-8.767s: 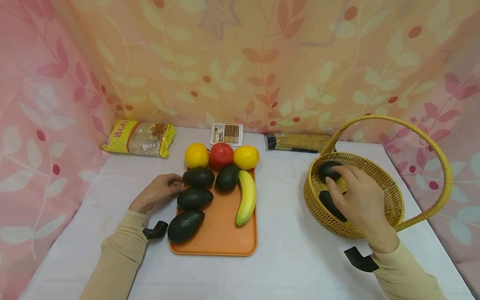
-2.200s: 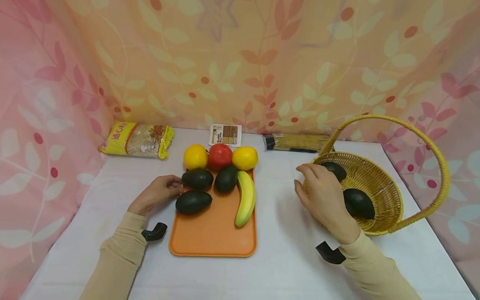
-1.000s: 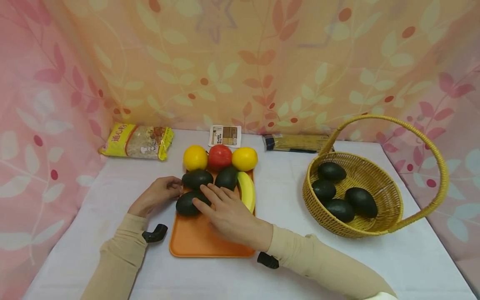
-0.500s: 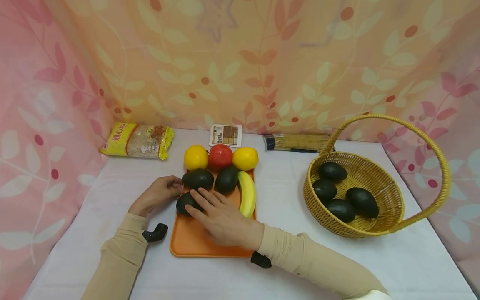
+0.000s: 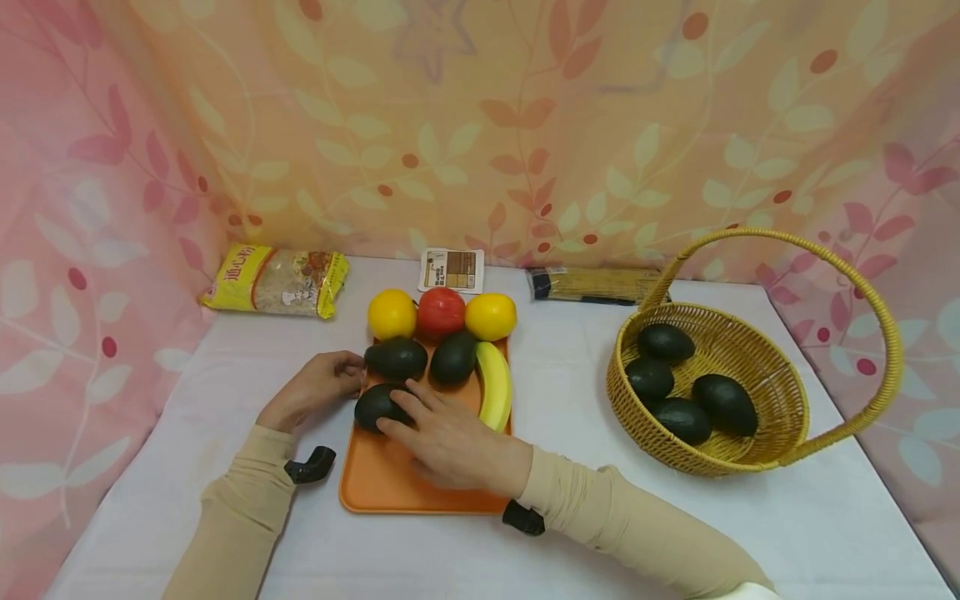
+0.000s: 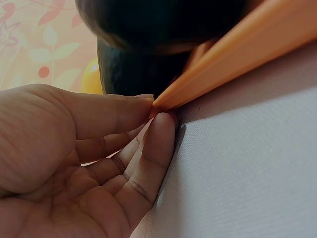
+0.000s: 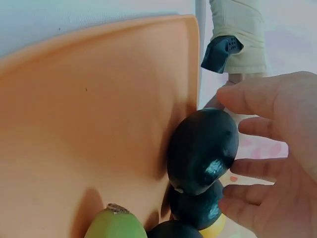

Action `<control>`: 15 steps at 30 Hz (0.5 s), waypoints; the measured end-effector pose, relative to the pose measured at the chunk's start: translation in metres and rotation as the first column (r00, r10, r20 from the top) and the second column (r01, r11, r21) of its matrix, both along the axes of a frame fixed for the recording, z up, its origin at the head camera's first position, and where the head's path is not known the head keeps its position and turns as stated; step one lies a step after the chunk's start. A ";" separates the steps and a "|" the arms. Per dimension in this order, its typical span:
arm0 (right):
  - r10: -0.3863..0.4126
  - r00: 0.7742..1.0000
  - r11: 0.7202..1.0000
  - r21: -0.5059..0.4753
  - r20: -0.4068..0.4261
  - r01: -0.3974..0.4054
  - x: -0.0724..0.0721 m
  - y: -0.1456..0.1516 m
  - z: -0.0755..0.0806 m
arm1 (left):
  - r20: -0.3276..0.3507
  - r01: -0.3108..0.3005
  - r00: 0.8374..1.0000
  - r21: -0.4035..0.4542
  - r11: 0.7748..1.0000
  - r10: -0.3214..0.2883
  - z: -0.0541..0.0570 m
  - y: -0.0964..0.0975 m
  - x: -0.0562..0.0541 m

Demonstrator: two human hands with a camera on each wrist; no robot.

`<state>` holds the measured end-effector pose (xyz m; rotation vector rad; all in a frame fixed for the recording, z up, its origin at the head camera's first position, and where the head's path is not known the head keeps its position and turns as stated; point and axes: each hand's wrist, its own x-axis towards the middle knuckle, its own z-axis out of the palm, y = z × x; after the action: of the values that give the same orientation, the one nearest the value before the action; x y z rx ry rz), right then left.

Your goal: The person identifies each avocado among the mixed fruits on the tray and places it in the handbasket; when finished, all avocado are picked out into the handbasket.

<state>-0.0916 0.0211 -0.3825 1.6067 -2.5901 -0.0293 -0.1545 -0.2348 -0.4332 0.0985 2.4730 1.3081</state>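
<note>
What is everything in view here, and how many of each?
Tablecloth: one, white, beneath everything
Curtain: count unclear, pink-orange, back and sides
Tray: one, orange, centre-left
Red fruit: one, red, tray's far end
Yellow fruits: two, yellow, flanking it
Banana: one, yellow, tray's right side
Tray avocados: three, dark green, on tray
Basket: one, tan, right
Basket avocados: four, dark green, inside
Bag: one, yellow, back left
Flat packet: one, white-brown, behind red fruit
Long packet: one, yellow-black, back right
Sleeves: two, beige, both arms
Wrist pieces: two, black, at cuffs
Left hand: one, bare, pinching tray's left rim
Right hand: one, bare, at nearest tray avocado
</note>
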 end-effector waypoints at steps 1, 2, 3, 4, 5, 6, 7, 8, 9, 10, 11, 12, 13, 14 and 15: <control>0.007 1.000 1.000 -0.019 0.004 -0.007 0.000 0.000 0.000 | 0.002 0.000 1.000 0.005 1.000 0.000 0.000 0.000 0.000; 0.013 1.000 0.999 -0.036 0.006 -0.013 0.000 0.000 0.000 | 0.006 -0.001 1.000 0.011 1.000 0.001 0.000 0.000 0.000; 0.017 1.000 0.999 -0.048 0.010 -0.016 0.001 -0.001 0.000 | 0.009 -0.003 1.000 0.015 1.000 0.003 0.001 0.000 0.000; 0.018 1.000 0.998 -0.056 0.013 -0.017 0.001 -0.001 0.000 | 0.012 -0.003 1.000 0.016 1.000 0.003 0.001 0.000 0.000; 0.016 1.000 0.998 -0.060 0.021 -0.014 0.001 -0.001 0.001 | 0.014 -0.003 1.000 0.016 1.000 0.003 0.001 0.000 0.000; 0.011 1.000 0.998 -0.061 0.024 -0.010 0.001 -0.001 0.000 | 0.017 -0.005 1.000 0.017 1.000 0.004 0.001 0.000 -0.001; 0.005 1.000 0.998 -0.059 0.029 -0.003 0.001 -0.002 0.000 | 0.019 -0.006 1.000 0.020 1.000 0.006 0.001 0.000 -0.001; -0.003 1.000 0.999 -0.052 0.030 0.004 0.001 -0.002 0.000 | 0.020 -0.007 1.000 0.022 1.000 0.006 0.001 0.001 -0.001; -0.009 0.999 0.999 -0.045 0.031 0.010 0.001 -0.002 0.000 | 0.020 -0.007 1.000 0.021 1.000 0.006 0.001 0.001 -0.001; -0.013 0.999 0.999 -0.039 0.033 0.015 0.001 -0.002 0.000 | 0.018 -0.005 1.000 0.019 1.000 0.005 0.001 0.001 -0.001; -0.016 0.999 0.999 -0.032 0.031 0.017 0.001 -0.003 0.000 | 0.017 -0.006 1.000 0.017 1.000 0.006 0.001 0.001 -0.001; -0.017 0.999 1.000 -0.025 0.028 0.017 0.001 -0.003 -0.001 | 0.017 -0.007 1.000 0.017 1.000 0.007 0.002 0.001 -0.001; -0.015 1.000 1.000 -0.018 0.025 0.016 0.001 -0.003 -0.001 | 0.019 -0.008 1.000 0.017 1.000 0.008 0.002 0.001 -0.001; -0.013 1.000 1.000 -0.010 0.020 0.013 0.000 -0.003 -0.001 | 0.019 -0.009 1.000 0.015 1.000 0.009 0.002 0.001 -0.001; -0.010 1.000 1.000 -0.001 0.016 0.010 0.000 -0.003 -0.001 | 0.020 -0.011 1.000 0.012 1.000 0.011 0.002 0.001 -0.001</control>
<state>-0.0919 0.0179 -0.3839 1.6005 -2.6091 -0.0153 -0.1551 -0.2336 -0.4311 0.0745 2.4527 1.3222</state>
